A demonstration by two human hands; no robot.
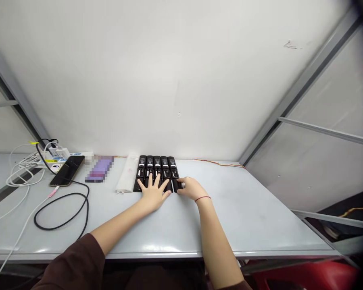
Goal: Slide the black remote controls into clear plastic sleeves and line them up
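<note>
Several black remote controls [157, 162] lie side by side in a row on the table, backs up, with their battery compartments showing uncovered. My left hand [153, 196] rests spread over the lower halves of the remotes, its fingers apart and partly covering them. At the right end of the row, my right hand [193, 188] has its thumb and fingers around the lower end of the last remote control [172, 163]. A red string circles the right wrist. Beside the row on the left lies a whitish translucent plastic sleeve [128, 175].
On the left of the grey table [245, 217] are a smartphone [68, 171], a blurred-out purple item [99, 169], and a power strip [87, 156] with chargers and tangled cables. A black cable [60, 228] loops forward. A white wall [175, 80] stands behind.
</note>
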